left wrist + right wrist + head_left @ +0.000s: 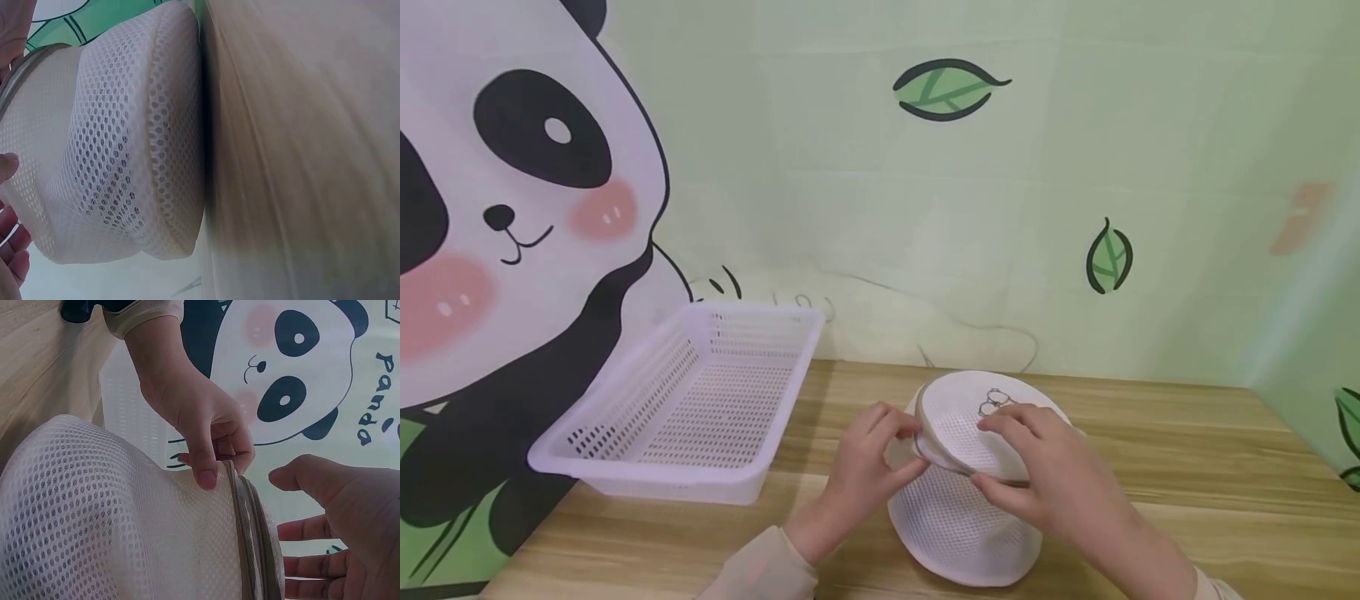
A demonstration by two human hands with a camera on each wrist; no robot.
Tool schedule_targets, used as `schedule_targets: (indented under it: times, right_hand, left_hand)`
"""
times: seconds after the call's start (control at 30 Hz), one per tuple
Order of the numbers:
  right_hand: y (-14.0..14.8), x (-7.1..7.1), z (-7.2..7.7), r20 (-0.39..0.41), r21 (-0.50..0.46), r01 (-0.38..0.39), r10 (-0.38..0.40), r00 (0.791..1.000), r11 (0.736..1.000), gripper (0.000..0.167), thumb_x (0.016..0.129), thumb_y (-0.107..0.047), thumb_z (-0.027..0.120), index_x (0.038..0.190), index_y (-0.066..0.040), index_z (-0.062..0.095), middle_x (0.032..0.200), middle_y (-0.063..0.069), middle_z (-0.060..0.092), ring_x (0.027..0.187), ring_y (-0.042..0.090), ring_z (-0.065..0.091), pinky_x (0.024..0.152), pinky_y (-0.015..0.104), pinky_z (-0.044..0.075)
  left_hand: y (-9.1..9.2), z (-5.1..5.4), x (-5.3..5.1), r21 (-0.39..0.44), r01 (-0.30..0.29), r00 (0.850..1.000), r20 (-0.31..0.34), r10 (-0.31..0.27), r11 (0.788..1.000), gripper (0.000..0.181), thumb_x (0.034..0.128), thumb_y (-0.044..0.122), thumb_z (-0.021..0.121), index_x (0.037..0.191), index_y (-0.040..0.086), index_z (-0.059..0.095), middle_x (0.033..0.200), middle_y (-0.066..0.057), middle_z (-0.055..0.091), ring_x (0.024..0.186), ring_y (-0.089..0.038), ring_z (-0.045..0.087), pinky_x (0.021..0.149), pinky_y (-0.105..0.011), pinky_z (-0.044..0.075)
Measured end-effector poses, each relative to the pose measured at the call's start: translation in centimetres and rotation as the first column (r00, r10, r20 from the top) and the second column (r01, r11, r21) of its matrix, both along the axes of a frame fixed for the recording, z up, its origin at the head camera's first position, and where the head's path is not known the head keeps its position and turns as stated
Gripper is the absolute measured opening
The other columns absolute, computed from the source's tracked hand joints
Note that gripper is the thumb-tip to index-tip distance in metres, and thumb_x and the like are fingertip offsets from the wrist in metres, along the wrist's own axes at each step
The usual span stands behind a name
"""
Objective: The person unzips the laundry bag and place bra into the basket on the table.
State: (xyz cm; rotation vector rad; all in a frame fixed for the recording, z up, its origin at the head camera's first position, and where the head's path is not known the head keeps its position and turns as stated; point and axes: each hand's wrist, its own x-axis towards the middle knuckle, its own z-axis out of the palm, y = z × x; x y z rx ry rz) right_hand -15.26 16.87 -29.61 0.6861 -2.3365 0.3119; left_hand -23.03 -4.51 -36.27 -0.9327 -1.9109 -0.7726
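A white mesh laundry bag (958,529) stands upright on the table, round and soft-sided. Its round lid (951,412) carries a small dark line drawing and has a beige-edged rim (244,550). My left hand (867,454) pinches the bag's rim on the left side, thumb against the mesh. My right hand (1056,458) is over the lid's right side; in the right wrist view its extended fingers are by the lid, the thumb apart from it. The left wrist view shows the bag's mesh wall (119,137) close up, its base on the table.
A white slotted plastic basket (752,475) stands left of the bag on the wooden table (1210,492). Behind the table hangs a pale green backdrop (820,167) with a panda and leaves. It also runs along the right side.
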Motion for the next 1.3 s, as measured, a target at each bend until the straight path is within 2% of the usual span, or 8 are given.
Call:
schedule_targets:
  times: [0.2, 0.4, 0.83, 1.0, 1.07, 1.17, 1.23, 1.3]
  right_hand:
    - [0.1, 0.3, -0.1, 0.005, -0.003, 0.012, -0.012, 1.0, 1.0, 0.042, 0.067, -0.031, 0.083, 0.103, -0.017, 0.067, 0.107, 0.0, 0.065, 0.098, 0.02, 0.064, 0.078, 0.039, 0.056]
    - [0.2, 0.3, -0.4, 0.007, 0.008, 0.013, -0.013, 1.0, 1.0, 0.044, 0.066, -0.031, 0.084, 0.104, -0.017, 0.066, 0.107, 0.001, 0.065, 0.098, 0.02, 0.063, 0.078, 0.039, 0.056]
    - [1.1, -0.2, -1.4, -0.099, 0.058, -0.017, 0.023, 0.995, 0.998, 0.044, 0.062, -0.026, 0.085, 0.1, -0.015, 0.066, 0.103, -0.001, 0.067, 0.092, 0.016, 0.063, 0.074, 0.034, 0.056]
    - [1.5, -0.5, -1.7, -0.162, 0.081, -0.04, 0.052, 0.985, 0.996, 0.044, 0.062, -0.028, 0.082, 0.101, -0.014, 0.067, 0.101, -0.001, 0.068, 0.09, 0.015, 0.064, 0.071, 0.032, 0.056]
    - [1.6, -0.7, -1.8, -0.195, 0.095, -0.069, 0.086, 0.977, 0.993, 0.038, 0.07, -0.032, 0.077, 0.1, -0.013, 0.067, 0.1, -0.001, 0.068, 0.089, 0.016, 0.065, 0.07, 0.032, 0.056]
    - [1.7, -1.0, -2.0, -0.254, 0.124, -0.121, 0.149, 0.956, 0.985, 0.03, 0.09, -0.038, 0.057, 0.097, -0.011, 0.068, 0.097, 0.001, 0.069, 0.086, 0.016, 0.065, 0.068, 0.03, 0.056]
    - [1.8, -1.2, -2.1, -0.291, 0.144, -0.146, 0.183, 0.939, 0.979, 0.041, 0.099, -0.039, 0.04, 0.093, -0.01, 0.068, 0.093, 0.0, 0.069, 0.082, 0.016, 0.065, 0.064, 0.028, 0.055]
    - [1.7, -1.3, -2.1, -0.321, 0.157, -0.158, 0.202, 0.925, 0.975, 0.049, 0.102, -0.036, 0.029, 0.088, -0.01, 0.068, 0.089, 0.0, 0.068, 0.077, 0.015, 0.065, 0.06, 0.027, 0.054]
  left_hand:
    - [0.2, -0.2, 0.2, 0.03, 0.031, 1.0, -0.006, -0.031, 0.999, 0.037, 0.0608, 0.014, 0.086, 0.087, 0.009, 0.06, 0.078, 0.0, 0.056, 0.074, -0.01, 0.053, 0.068, -0.016, 0.045]
    - [0.5, -0.4, 0.8, 0.04, 0.052, 0.998, 0.017, -0.052, 0.998, 0.037, 0.0619, 0.013, 0.086, 0.087, 0.01, 0.059, 0.079, 0.001, 0.055, 0.072, -0.01, 0.053, 0.067, -0.012, 0.045]
    - [0.8, -0.5, 1.1, 0.005, 0.047, 0.998, 0.05, -0.047, 0.999, 0.034, 0.066, 0.014, 0.084, 0.089, 0.011, 0.06, 0.084, 0.001, 0.057, 0.075, -0.009, 0.054, 0.069, -0.009, 0.046]
    - [0.8, -0.5, 1.1, -0.006, 0.049, 0.997, 0.057, -0.049, 0.999, 0.033, 0.0665, 0.015, 0.084, 0.089, 0.011, 0.06, 0.084, 0.002, 0.055, 0.075, -0.008, 0.053, 0.069, -0.01, 0.045]
    - [0.8, -0.5, 1.1, -0.008, 0.054, 0.997, 0.05, -0.053, 0.999, 0.034, 0.066, 0.015, 0.084, 0.089, 0.011, 0.06, 0.084, 0.001, 0.055, 0.075, -0.008, 0.053, 0.069, -0.01, 0.045]
    - [0.7, -0.5, 1.1, -0.011, 0.056, 0.998, 0.043, -0.055, 0.998, 0.035, 0.0653, 0.016, 0.085, 0.09, 0.012, 0.06, 0.086, 0.001, 0.055, 0.078, -0.01, 0.053, 0.071, -0.014, 0.046]
    - [0.7, -0.5, 1.1, -0.014, 0.053, 0.998, 0.047, -0.053, 0.998, 0.036, 0.0652, 0.017, 0.085, 0.09, 0.013, 0.06, 0.088, 0.0, 0.055, 0.081, -0.011, 0.053, 0.072, -0.018, 0.047]
    - [0.6, -0.5, 1.1, -0.018, 0.044, 0.997, 0.061, -0.043, 0.999, 0.035, 0.0662, 0.019, 0.085, 0.091, 0.014, 0.06, 0.091, -0.001, 0.054, 0.085, -0.013, 0.052, 0.074, -0.022, 0.047]
